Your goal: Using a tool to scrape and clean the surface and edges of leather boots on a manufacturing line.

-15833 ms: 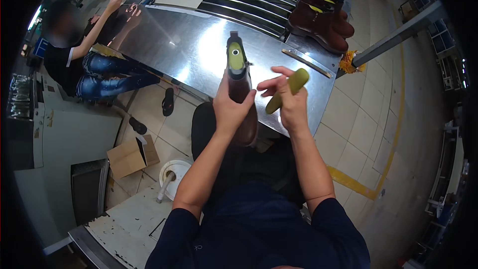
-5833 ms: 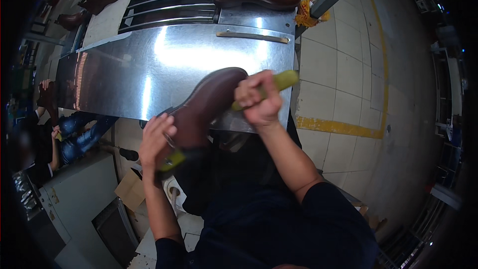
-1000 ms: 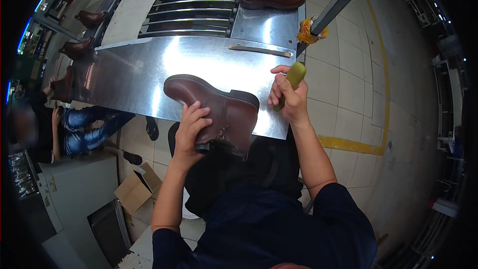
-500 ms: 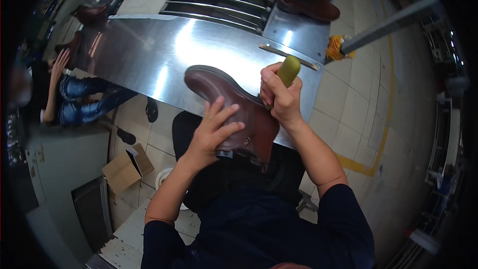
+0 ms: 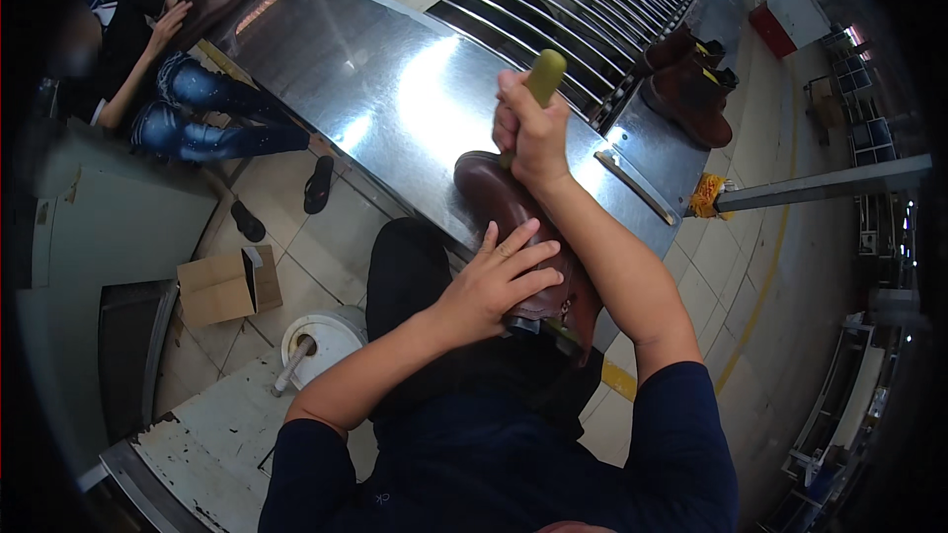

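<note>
A dark brown leather ankle boot (image 5: 491, 193) lies tilted between my lap and the near edge of the metal table, its toe pointing away. My left hand (image 5: 497, 282) holds it, fingers spread across the upper near the shaft. A green-handled tool (image 5: 547, 75) is in my right hand (image 5: 534, 133), the fingers wrapped around it in a fist. Its lower end comes down beside the sole edge near the toe; the working tip is hidden behind my hand and the boot.
The shiny metal table (image 5: 370, 74) meets a roller conveyor (image 5: 553, 15). A thin flat strip (image 5: 635, 188) lies at the table's right. More brown boots (image 5: 691, 99) stand beyond it. A co-worker's hand (image 5: 170, 25) touches another boot at left. A cardboard box (image 5: 215, 289) and a white bucket (image 5: 324, 341) stand lower left.
My right hand with the tool has moved along the sole edge from near the boot's middle toward the toe. The view has turned, shifting the table and conveyor in the picture.
</note>
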